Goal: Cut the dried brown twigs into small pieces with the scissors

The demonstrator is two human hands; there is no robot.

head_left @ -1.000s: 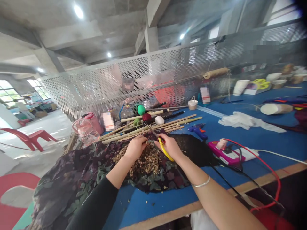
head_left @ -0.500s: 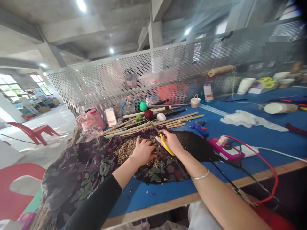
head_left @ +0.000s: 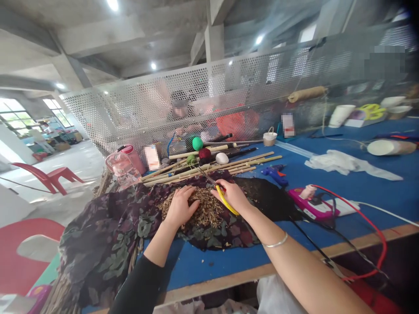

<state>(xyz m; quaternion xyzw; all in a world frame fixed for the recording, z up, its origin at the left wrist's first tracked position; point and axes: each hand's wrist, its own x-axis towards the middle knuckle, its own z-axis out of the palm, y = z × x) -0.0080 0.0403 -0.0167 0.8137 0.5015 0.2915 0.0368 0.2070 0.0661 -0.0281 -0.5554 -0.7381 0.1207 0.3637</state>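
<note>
A pile of brown, dry chopped bits lies on a dark flower-patterned cloth spread over the blue table. My left hand rests on the pile's left side, fingers stretched and thumb apart, holding nothing. In my right hand is a pair of scissors with yellow handles. Their blades point away from me, toward the sticks, above the pile's right edge. The fingers around the handles are partly hidden.
Behind the cloth lie bamboo sticks, with a green ball, a dark red ball and a white ball. A blue glue gun and a magenta power strip with cords are at right. A perforated metal screen stands behind.
My left hand has moved left across the pile, uncovering more of the chopped bits. My right hand keeps hold of the scissors in nearly the same spot.
</note>
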